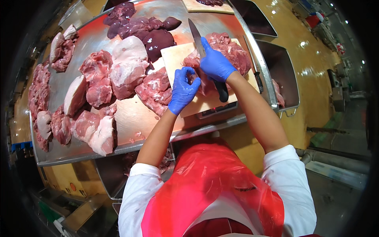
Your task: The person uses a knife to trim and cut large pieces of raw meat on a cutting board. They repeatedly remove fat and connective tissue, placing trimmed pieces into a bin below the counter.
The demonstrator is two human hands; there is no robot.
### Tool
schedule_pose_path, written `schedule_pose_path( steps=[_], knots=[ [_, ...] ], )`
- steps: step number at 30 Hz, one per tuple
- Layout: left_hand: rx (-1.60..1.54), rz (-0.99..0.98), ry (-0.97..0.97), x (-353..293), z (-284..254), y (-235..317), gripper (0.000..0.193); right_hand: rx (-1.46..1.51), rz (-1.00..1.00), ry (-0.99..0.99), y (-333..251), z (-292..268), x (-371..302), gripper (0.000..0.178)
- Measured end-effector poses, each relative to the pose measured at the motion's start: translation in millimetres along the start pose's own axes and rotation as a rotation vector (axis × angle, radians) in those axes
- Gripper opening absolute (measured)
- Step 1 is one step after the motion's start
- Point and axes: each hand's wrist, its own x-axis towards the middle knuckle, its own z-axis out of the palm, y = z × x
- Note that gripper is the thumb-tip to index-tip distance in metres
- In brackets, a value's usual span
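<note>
My right hand (216,63), in a blue glove, grips a knife (196,37). Its blade points away from me, and the black handle sticks out below my palm. Directly under that hand lies a large piece of raw red meat (233,53) on a pale cutting board (175,59). My left hand (182,90), also gloved in blue, is over the board's left side with fingers curled and thumb bent toward them. Whether a scrap of meat is in its fingers is hidden. Another raw cut (155,93) sits just left of that hand.
Several raw cuts with pale fat (128,59) cover the left of the metal table (130,130). Dark red organs (158,39) lie at the back. A long dark-handled tool (257,77) rests right of the board. Metal tubs (282,59) stand beyond the right edge.
</note>
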Motion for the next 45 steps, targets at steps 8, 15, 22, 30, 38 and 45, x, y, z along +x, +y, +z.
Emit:
schedule_pose_path(
  steps=[8,15,22,30,38,45],
  knots=[
    [-0.038,0.084,0.109,-10.7,8.3,-19.7,0.031,-0.224,-0.071,-0.032,14.0,27.2,-87.9,0.075],
    [0.000,0.064,0.035,-0.6,-6.3,-32.0,0.031,-0.296,-0.046,0.029,15.8,54.1,-89.0,0.079],
    [0.223,-0.061,0.090,20.9,-58.1,-38.0,0.046,-0.232,0.055,-0.116,5.4,21.3,-198.8,0.085],
    [0.280,-0.076,0.074,28.2,-49.0,-17.1,0.054,-0.129,0.218,0.160,-45.2,47.6,24.4,0.078],
    [0.176,0.055,0.197,39.3,-65.2,-40.8,0.043,-0.249,0.125,-0.165,12.7,53.3,-183.4,0.082],
    [0.415,0.017,0.605,-56.1,-203.9,-12.7,0.047,-0.191,0.057,-0.155,86.9,-57.5,-254.2,0.071]
  ],
)
